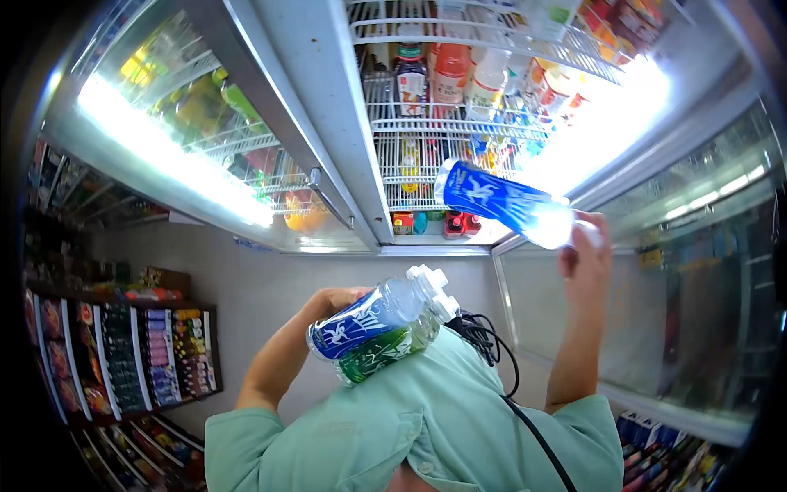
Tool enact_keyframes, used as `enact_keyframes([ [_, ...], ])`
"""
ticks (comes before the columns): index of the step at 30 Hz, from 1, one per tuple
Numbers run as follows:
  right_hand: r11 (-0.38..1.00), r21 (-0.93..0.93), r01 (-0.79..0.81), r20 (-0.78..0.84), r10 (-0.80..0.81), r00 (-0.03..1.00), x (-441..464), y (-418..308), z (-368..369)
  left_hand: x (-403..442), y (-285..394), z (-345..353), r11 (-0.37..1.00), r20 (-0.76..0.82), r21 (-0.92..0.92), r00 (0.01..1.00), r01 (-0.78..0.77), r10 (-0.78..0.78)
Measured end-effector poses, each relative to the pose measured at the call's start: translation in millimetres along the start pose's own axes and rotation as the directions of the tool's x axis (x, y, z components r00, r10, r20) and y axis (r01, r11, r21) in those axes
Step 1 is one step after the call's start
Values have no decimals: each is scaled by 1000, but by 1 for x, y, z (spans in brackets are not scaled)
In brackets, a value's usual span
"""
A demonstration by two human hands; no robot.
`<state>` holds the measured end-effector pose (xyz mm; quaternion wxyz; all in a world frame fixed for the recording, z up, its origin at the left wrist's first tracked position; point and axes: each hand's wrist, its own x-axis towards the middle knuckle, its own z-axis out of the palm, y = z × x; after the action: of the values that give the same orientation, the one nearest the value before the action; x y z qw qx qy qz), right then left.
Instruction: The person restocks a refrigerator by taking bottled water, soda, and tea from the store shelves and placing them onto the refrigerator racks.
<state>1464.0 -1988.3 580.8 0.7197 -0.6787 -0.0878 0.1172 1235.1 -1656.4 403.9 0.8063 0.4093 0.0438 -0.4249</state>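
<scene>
My right hand (587, 250) is closed round the cap end of a blue-labelled bottle (500, 203), which is tilted in front of the open fridge. Against my chest, my left arm holds another blue-labelled bottle (361, 322) and a green-labelled bottle (384, 351), side by side with their white caps pointing up and to the right. My left hand (348, 297) is at the far side of these bottles, its fingers mostly hidden behind them.
Wire shelves (455, 125) inside the fridge hold several bottles and packs. The open glass door (639, 312) stands at the right, a closed glass door (205, 148) at the left. A black cable (537, 430) hangs over my shirt. Stocked shelves (135, 361) stand at the lower left.
</scene>
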Motion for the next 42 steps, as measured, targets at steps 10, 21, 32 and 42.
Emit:
enact_keyframes([
  [10,939,-174,295,85,-284,955,147,213,169,-10,-37,29,968,-278,-180,953,-173,119],
  [21,424,-563,709,182,-774,607,263,249,310,-3,-68,82,862,-493,-264,829,-432,264],
  [32,599,-728,334,255,-215,943,307,271,333,-10,-93,103,871,-560,-252,798,-422,224],
  [42,890,-417,184,898,435,-70,121,111,186,39,-89,50,811,-433,-290,825,-509,363],
])
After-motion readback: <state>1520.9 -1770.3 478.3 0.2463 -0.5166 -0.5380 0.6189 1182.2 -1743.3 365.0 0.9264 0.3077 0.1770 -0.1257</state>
